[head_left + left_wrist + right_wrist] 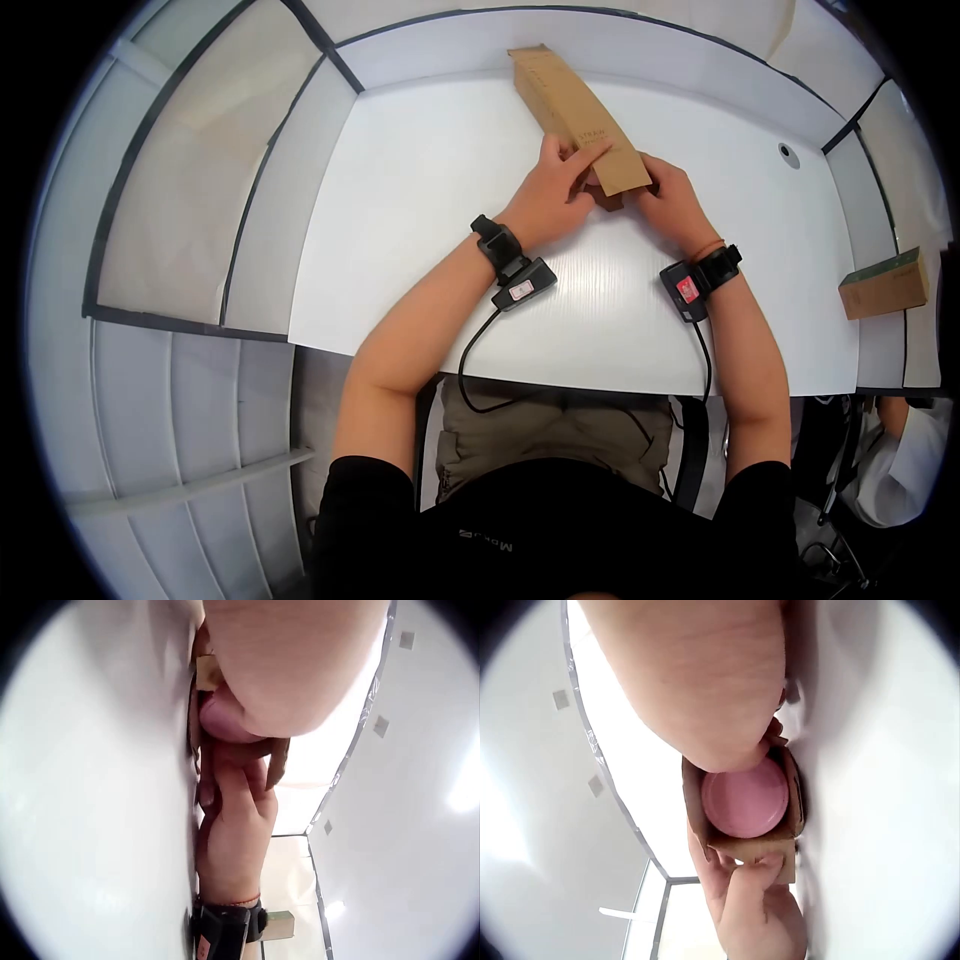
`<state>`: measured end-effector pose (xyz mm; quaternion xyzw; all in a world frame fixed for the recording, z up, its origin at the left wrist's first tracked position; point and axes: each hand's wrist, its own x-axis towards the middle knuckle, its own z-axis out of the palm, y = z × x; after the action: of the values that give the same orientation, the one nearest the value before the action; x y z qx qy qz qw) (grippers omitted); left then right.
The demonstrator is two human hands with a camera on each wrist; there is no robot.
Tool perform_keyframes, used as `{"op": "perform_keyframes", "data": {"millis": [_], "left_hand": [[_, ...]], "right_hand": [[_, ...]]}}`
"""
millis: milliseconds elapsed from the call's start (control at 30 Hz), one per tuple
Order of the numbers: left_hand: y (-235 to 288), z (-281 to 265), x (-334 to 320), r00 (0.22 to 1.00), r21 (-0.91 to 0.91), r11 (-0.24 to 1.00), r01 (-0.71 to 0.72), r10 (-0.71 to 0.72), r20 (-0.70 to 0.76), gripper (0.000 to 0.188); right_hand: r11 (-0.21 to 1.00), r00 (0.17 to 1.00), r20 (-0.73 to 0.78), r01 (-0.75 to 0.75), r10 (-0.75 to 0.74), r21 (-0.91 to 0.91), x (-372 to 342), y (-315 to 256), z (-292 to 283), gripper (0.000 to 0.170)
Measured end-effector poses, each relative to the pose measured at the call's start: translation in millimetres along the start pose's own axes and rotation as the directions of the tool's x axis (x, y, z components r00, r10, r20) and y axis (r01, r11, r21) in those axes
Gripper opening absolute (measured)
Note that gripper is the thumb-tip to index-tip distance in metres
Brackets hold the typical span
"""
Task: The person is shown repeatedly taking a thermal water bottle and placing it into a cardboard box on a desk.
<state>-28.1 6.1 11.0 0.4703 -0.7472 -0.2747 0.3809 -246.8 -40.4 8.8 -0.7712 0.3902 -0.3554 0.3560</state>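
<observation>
There it was, upper middle: the cardboard box, "STRAW" printed near its lower end, a pink round thing showing inside its open mouth! Left hand gripped one side, right hand clamped the other. White table spread left and right; the far end overlapped the back wall. A second box sat far right.

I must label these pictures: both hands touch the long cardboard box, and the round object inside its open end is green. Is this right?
Not the colour: the right wrist view shows a pink round object. The left hand and right hand do touch the long cardboard box.
</observation>
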Motion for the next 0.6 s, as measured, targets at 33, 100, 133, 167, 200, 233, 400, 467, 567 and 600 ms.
{"op": "perform_keyframes", "data": {"millis": [33,100,133,167,200,233,400,467,567,600], "left_hand": [[-1,0,-1,1.000,-0.071,0.997,-0.022,0.022,0.003,0.069],[-6,-3,2,0.999,-0.071,0.996,-0.047,0.047,0.002,0.064],[-8,-3,3,0.998,-0.071,0.996,-0.059,0.059,0.002,0.062],[-10,-2,3,0.999,-0.083,0.996,-0.030,0.028,-0.021,0.060],[-7,-2,3,0.999,-0.097,0.995,0.000,-0.004,-0.041,0.060],[-3,-3,3,0.998,-0.112,0.993,0.029,-0.035,-0.058,0.060],[-2,1,4,0.991,0.077,0.995,0.055,-0.045,-0.126,0.062],[-4,2,3,0.988,0.036,0.998,0.058,-0.053,-0.144,0.062],[2,0,2,0.987,-0.030,0.995,0.092,-0.095,-0.129,0.065],[4,-2,3,0.986,-0.054,0.990,0.127,-0.132,-0.103,0.065]], "right_hand": [[1.000,1.000,-0.021,0.007,-0.006,0.019,-2,3,-1,0.033],[0.991,0.999,0.033,0.020,-0.016,-0.135,-3,3,-12,0.029],[0.977,0.998,0.060,0.028,-0.016,-0.211,-2,1,-15,0.027],[0.978,0.997,0.060,0.049,-0.037,-0.204,-2,1,-16,0.025],[0.978,0.997,0.060,0.067,-0.056,-0.198,-2,0,-16,0.023],[0.978,0.996,0.058,0.084,-0.074,-0.192,-2,-1,-16,0.022],[0.978,0.995,0.063,0.090,-0.079,-0.187,0,-4,-12,0.020],[0.990,0.994,0.113,0.001,0.014,-0.138,0,-6,-14,0.035],[0.999,0.983,0.178,-0.040,0.040,-0.003,-4,-13,-16,0.066],[0.998,0.985,0.172,-0.014,0.005,0.054,-4,-10,-16,0.068]]}}
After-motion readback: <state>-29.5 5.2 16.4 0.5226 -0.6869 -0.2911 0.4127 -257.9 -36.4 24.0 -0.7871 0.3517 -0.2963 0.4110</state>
